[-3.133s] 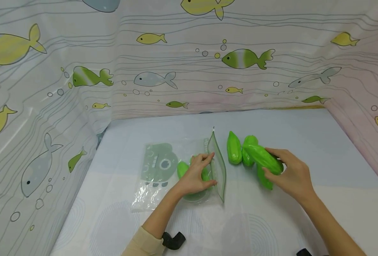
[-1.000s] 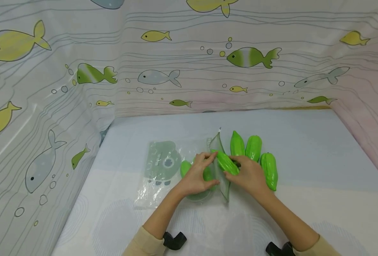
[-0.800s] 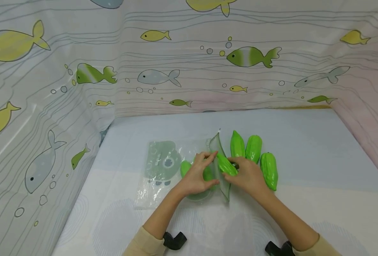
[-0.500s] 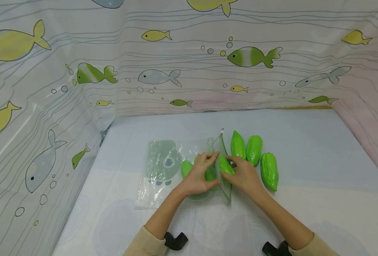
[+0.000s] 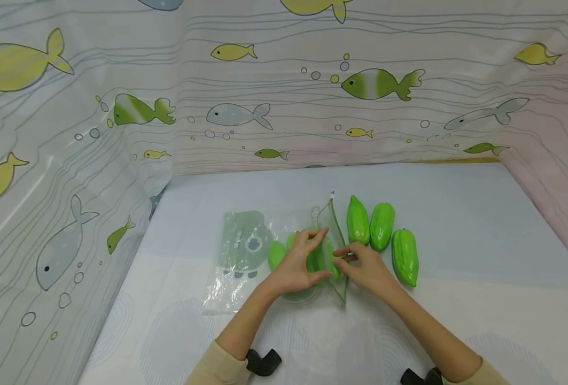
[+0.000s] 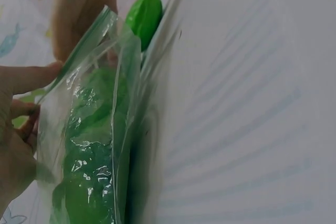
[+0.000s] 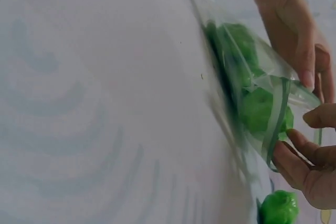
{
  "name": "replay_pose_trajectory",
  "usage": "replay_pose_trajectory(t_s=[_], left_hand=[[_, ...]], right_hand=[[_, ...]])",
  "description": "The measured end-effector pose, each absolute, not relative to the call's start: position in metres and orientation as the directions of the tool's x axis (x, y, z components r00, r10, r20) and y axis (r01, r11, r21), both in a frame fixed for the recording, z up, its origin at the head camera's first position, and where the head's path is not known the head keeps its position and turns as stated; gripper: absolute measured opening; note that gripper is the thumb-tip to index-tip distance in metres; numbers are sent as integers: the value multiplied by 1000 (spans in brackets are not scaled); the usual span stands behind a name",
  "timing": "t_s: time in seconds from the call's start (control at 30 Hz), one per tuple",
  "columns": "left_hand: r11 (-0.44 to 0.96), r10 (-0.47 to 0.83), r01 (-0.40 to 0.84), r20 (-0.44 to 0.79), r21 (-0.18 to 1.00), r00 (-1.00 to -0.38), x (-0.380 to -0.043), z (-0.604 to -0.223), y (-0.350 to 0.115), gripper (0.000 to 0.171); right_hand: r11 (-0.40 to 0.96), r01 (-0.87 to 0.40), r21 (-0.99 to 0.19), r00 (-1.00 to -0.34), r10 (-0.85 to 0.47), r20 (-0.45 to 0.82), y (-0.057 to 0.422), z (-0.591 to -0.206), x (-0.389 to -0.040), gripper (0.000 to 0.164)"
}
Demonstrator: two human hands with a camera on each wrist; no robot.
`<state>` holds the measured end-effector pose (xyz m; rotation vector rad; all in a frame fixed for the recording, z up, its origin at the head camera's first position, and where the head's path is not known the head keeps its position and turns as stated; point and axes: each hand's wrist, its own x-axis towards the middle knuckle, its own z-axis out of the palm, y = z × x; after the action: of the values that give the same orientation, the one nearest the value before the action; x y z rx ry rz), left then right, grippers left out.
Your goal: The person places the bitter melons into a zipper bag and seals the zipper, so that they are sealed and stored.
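Observation:
A clear zip bag [image 5: 215, 291] with a green cartoon print lies on the table, its mouth gaping to the right. My left hand [image 5: 293, 267] holds the upper layer near the mouth, thumb and forefinger spread. Several glossy, ridged green toy vegetables [image 5: 276, 255] are inside the bag. Another green vegetable [image 7: 262, 111] lies just within the mouth, seen end-on in the right wrist view. My right hand [image 5: 367, 270] is at that opening, fingertips by the vegetable's end, thumb apart from the fingers. The left wrist view shows the filled bag [image 6: 89, 145] beside the left hand.
To the right of the bag lie three loose green vegetables: one near its mouth [image 5: 358, 222], one beside that [image 5: 382, 225] and one closer to me [image 5: 405, 258]. A fish-patterned curtain [image 5: 293, 96] stands behind and at the sides of the white table [image 5: 433, 331].
My right hand picked a green vegetable from the pile, carried it left and slid it into the bag's mouth; its fingers have now come off it. The left hand has stayed at the opening.

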<state>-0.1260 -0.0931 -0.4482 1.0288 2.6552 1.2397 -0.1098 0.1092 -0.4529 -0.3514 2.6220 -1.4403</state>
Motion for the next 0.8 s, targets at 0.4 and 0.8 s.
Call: replay_pose_trajectory(t_s=[0.4,0.8], left_hand=[[460,580,556,240,692,-779,-126,-447,-90,93],[470,586,538,208,700,-783,-127,-449,-91,91]], right_hand=[[401,-159,-902,-853,-516,-79,102,-460,-116,32],[385,-312,-869,-908,-389,153,113,-466,-112,51]])
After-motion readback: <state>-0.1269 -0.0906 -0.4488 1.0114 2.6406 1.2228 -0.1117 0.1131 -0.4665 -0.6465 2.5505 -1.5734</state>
